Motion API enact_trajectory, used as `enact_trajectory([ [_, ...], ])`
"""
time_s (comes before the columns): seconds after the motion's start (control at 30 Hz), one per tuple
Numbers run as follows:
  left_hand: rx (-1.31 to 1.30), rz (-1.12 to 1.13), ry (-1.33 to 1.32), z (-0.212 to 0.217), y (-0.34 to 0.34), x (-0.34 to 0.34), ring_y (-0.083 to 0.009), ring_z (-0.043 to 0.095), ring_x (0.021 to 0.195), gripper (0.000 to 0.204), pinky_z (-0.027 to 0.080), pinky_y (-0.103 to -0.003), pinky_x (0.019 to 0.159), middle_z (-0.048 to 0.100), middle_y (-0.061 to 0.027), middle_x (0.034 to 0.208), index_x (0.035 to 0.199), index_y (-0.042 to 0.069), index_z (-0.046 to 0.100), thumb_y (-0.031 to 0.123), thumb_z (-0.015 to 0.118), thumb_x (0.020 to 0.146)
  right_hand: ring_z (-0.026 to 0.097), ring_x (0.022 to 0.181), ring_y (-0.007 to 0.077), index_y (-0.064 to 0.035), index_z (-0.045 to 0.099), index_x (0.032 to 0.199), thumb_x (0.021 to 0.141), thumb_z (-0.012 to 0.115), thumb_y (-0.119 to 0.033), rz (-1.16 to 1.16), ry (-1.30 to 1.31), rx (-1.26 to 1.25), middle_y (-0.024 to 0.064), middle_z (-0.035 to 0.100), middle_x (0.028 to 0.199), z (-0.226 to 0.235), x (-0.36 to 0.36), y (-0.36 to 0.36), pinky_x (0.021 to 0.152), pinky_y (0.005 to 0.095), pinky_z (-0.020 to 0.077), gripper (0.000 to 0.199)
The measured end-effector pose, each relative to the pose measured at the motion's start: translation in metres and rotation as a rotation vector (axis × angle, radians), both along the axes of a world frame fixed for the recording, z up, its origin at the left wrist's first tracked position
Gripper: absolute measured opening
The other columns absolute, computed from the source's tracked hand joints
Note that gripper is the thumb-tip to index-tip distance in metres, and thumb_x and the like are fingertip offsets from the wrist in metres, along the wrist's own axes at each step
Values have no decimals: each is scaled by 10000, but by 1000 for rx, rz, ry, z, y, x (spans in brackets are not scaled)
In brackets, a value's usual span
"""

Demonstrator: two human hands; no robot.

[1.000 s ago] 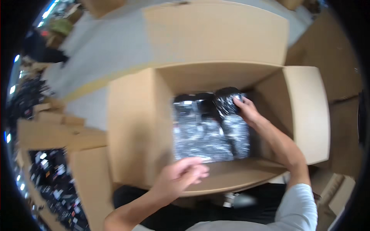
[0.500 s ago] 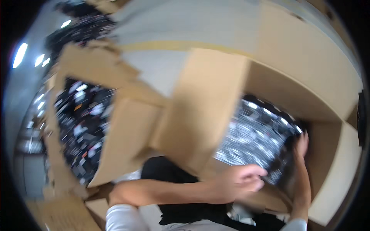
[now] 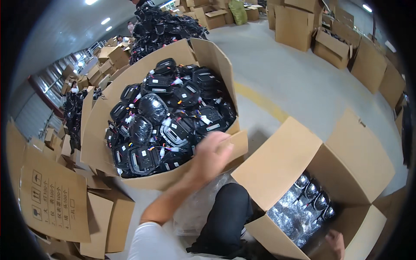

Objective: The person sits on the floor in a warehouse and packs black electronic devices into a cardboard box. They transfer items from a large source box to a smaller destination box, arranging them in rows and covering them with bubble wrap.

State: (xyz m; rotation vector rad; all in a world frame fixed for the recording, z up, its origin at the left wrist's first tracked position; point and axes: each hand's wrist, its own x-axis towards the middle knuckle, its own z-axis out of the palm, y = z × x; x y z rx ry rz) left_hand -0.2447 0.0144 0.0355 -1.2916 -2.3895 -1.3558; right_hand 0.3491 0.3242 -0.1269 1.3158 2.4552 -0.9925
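Observation:
My left hand [image 3: 212, 157], blurred by motion, is over the near right rim of a large cardboard box [image 3: 97, 145]. That box is heaped with black plastic units [image 3: 152, 108] with glossy rounded covers, coloured wires and white connectors. Nothing can be made out in the left hand; its fingers are smeared. At the lower right, my right hand [image 3: 336, 243] is inside a second open cardboard box [image 3: 277, 161], near its wall, with loosely bent fingers and nothing visible in them. Within this box lie a row of glossy black units [image 3: 313, 190] and a sheet of clear bubble wrap [image 3: 291, 216].
A clear plastic bag [image 3: 197, 203] lies between the boxes beside my dark-trousered knee [image 3: 229, 212]. Flattened cartons [image 3: 54, 195] stand at left. Behind the full box rises a pile of black wired parts [image 3: 162, 28]. More cartons [image 3: 294, 28] line the far floor, with a green sack [image 3: 238, 11].
The view has swung left and up. My left hand has gone from the right box to the rim of the full box. My right hand is still in the right box.

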Motion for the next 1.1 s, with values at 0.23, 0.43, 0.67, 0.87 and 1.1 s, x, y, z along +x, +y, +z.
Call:
enact_trajectory([
  [0.23, -150, 546, 584, 39, -127, -151, -444, 533, 1213, 540, 437, -501, 1033, 548, -261, 1310, 1266, -36, 576, 222, 772, 834, 704, 1007, 252, 12, 662, 1254, 953, 698, -227, 47, 5, -58, 186, 741, 1108, 35, -10, -53, 884, 362, 539, 386],
  [0.43, -311, 893, 90, 79, -110, -256, -465, 643, 1134, 774, 513, -527, 948, 669, -300, 1194, 1280, -88, 561, 598, 608, 925, 715, 924, 312, -43, 713, 1118, 934, 695, -255, 80, -88, 46, 195, 743, 1010, 17, 8, -42, 805, 408, 542, 282],
  [0.67, -306, 906, -73, 72, -92, -286, -447, 658, 1144, 489, 518, -509, 983, 683, -322, 1165, 1113, -58, 704, 369, 533, 945, 712, 972, 360, -7, 702, 1183, 911, 717, -297, 29, -161, 89, 238, 734, 1063, 9, 30, -43, 847, 437, 540, 398],
  [0.87, -62, 916, 170, 84, -116, -288, -480, 671, 1016, 429, 514, -557, 912, 703, -305, 1022, 991, -42, 698, 334, 492, 971, 709, 1039, 366, 14, 700, 1186, 916, 714, -277, 101, -119, 109, 243, 731, 1094, 4, 33, -44, 895, 404, 539, 397],
  [1.1, 545, 286, 73, 162, -107, -209, -230, 644, 672, 295, 505, -390, 678, 713, -138, 805, 935, -40, 706, 183, 526, 1006, 620, 872, 222, 10, 658, 1072, 869, 688, -156, 150, 43, 99, 165, 659, 932, 57, -52, -51, 779, 359, 503, 264],
])
